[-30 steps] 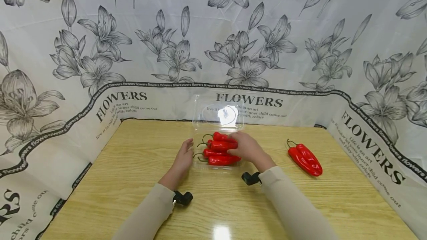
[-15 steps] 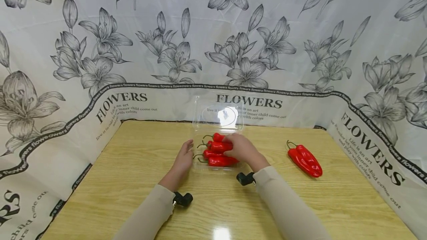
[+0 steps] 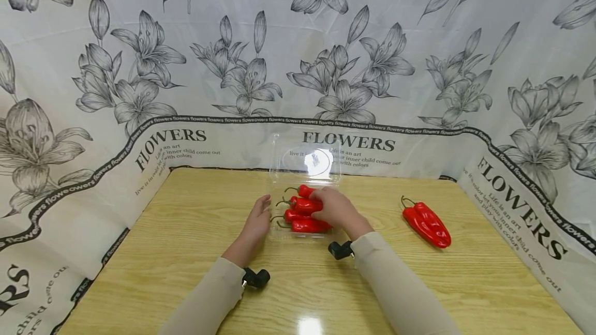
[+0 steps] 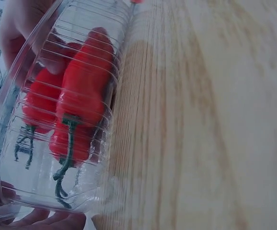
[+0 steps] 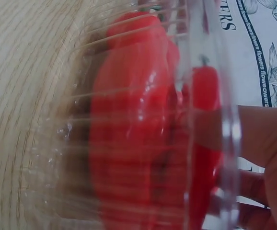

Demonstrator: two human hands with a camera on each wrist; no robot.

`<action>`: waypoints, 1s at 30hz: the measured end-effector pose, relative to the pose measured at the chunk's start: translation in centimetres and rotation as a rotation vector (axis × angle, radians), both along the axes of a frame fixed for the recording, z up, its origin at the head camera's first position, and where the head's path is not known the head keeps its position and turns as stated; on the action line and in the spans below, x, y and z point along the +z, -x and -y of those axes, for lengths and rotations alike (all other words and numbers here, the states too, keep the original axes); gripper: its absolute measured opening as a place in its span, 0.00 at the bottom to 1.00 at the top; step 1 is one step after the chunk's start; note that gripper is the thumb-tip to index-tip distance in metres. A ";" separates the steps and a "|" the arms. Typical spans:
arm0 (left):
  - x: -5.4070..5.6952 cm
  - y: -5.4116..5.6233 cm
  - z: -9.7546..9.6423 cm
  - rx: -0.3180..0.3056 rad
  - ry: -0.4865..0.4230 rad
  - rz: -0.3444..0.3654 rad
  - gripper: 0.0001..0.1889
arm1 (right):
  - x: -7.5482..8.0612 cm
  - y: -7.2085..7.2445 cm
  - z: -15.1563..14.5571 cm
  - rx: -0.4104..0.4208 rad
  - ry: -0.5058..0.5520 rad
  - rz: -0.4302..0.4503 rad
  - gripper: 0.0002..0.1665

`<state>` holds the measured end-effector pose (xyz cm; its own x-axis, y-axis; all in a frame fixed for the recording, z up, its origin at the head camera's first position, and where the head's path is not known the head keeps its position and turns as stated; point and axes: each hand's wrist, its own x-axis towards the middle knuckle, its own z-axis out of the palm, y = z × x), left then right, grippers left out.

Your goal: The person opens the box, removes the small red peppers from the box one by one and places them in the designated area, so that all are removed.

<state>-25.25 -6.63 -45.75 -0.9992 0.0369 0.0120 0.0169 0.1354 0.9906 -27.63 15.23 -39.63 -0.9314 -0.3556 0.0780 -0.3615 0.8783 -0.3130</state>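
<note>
A clear plastic hinged container (image 3: 304, 236) sits mid-table with its lid (image 3: 284, 167) raised at the back. Several glossy red peppers (image 3: 309, 226) with green stems lie in it, stems to the left. My right hand (image 3: 336, 210) reaches in from the right and grips an upper red pepper (image 3: 301, 204), thumb on its near side; its right end is hidden by the hand. At the container's left end, my left hand (image 3: 256, 221) stands upright with fairly straight fingers against the wall. Through the ribbed plastic, the left wrist view shows lower peppers (image 4: 83, 91) and left-hand fingers (image 4: 54, 221) outside the end wall.
Two more red peppers (image 3: 426, 224) lie side by side on the wooden table (image 3: 186, 242) to the right. White flower-printed cloth (image 3: 242, 141) walls off the back and sides. A small black camera (image 3: 256, 277) is worn at each wrist.
My right hand has shifted slightly left and farther over the container, with the upper pepper under its fingers. The left hand and the two peppers at the right have stayed in place.
</note>
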 end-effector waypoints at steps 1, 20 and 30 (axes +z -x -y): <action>0.0 0.0 0.0 0.001 0.001 0.001 0.27 | 0.0 0.0 0.1 -0.002 -0.005 -0.001 0.24; 0.2 -0.3 -0.2 0.007 0.017 0.005 0.27 | 0.6 -0.7 0.0 0.003 0.058 0.006 0.20; 0.1 -0.1 -0.1 0.000 -0.007 0.015 0.27 | 1.2 -1.2 -0.7 0.009 0.143 -0.001 0.21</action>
<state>-25.14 -6.55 -45.66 -0.9993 0.0369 -0.0031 0.0016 0.1284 0.9917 -26.40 15.93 -38.45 -0.9282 -0.3492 0.1289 -0.3694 0.8214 -0.4346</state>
